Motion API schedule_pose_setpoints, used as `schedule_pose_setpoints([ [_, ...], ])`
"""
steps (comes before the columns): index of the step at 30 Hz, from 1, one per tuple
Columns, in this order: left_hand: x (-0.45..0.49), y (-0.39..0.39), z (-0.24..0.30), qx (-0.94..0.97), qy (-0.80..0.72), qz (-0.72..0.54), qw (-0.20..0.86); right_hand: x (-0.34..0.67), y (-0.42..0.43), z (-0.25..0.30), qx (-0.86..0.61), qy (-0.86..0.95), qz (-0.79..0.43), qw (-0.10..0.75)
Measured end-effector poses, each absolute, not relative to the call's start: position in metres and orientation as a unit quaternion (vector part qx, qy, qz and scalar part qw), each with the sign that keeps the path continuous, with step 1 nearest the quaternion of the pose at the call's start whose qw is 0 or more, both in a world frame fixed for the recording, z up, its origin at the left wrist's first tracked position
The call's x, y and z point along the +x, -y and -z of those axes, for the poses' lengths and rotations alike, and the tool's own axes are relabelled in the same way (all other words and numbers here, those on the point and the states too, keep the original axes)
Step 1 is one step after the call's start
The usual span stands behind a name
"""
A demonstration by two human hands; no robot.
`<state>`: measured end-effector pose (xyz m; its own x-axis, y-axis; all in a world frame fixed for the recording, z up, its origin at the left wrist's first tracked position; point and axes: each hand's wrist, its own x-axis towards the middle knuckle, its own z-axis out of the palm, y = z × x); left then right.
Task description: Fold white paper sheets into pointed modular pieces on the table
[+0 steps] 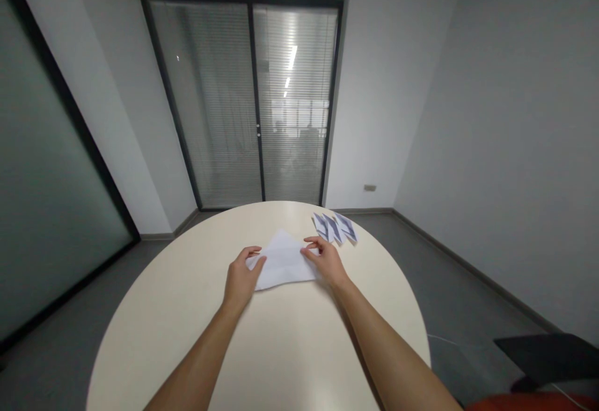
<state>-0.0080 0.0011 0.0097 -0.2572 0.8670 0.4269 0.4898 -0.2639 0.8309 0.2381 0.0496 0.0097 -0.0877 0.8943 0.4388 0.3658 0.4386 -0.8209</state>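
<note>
A white sheet of paper (pixel 283 264), with a pointed top and a nearly straight near edge, is between my two hands over the round table (pixel 290 348). My left hand (pixel 243 277) pinches its left side, thumb on the near face and fingers behind. On the right side, my right hand (pixel 325 262) grips the paper between thumb and fingers. Several folded paper pieces (pixel 334 228), white with bluish-grey shaded faces, lie in a row just beyond my right hand.
A glazed door with blinds (pixel 292 105) stands behind the table. At the lower right are a dark flat object (pixel 547 356) and a red surface (pixel 533 402). A thin white cable (pixel 444 340) runs near the table's right edge.
</note>
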Motion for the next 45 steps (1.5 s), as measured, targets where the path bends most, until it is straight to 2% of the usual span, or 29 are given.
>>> schedule_pose_setpoints([
  [4,-0.008,-0.003,-0.010,0.562,-0.587,-0.553,0.184,0.236,-0.051,-0.008,-0.443,0.644,-0.336,0.525],
  [9,-0.012,-0.004,-0.003,0.565,-0.644,-0.481,0.187,0.235,-0.054,0.001,-0.450,0.613,-0.419,0.495],
  [13,-0.013,0.001,-0.001,0.614,-0.685,-0.374,0.118,0.236,-0.055,0.006,-0.480,0.632,-0.383,0.472],
  [16,-0.009,0.005,-0.001,0.683,-0.650,-0.332,0.028,0.237,-0.054,0.007,-0.500,0.648,-0.360,0.447],
  [18,-0.002,0.008,-0.001,0.735,-0.606,-0.304,0.005,0.237,-0.053,0.007,-0.514,0.664,-0.338,0.426],
  [24,0.021,0.020,0.005,0.807,-0.563,-0.171,0.050,0.235,-0.042,-0.003,-0.537,0.708,-0.264,0.376],
  [29,0.027,0.021,0.009,0.801,-0.578,-0.133,0.078,0.222,-0.027,-0.014,-0.495,0.793,-0.124,0.333],
  [32,0.030,0.019,0.007,0.806,-0.571,-0.130,0.093,0.209,-0.019,-0.012,-0.428,0.835,-0.152,0.309],
  [34,0.031,0.019,0.005,0.808,-0.566,-0.127,0.100,0.202,-0.015,-0.010,-0.409,0.856,-0.179,0.260],
  [39,0.033,0.021,0.001,0.807,-0.574,-0.095,0.103,0.200,-0.011,-0.010,-0.456,0.854,-0.205,0.144],
  [45,0.029,0.024,-0.002,0.800,-0.588,-0.077,0.087,0.211,-0.010,-0.015,-0.516,0.832,-0.171,0.113],
])
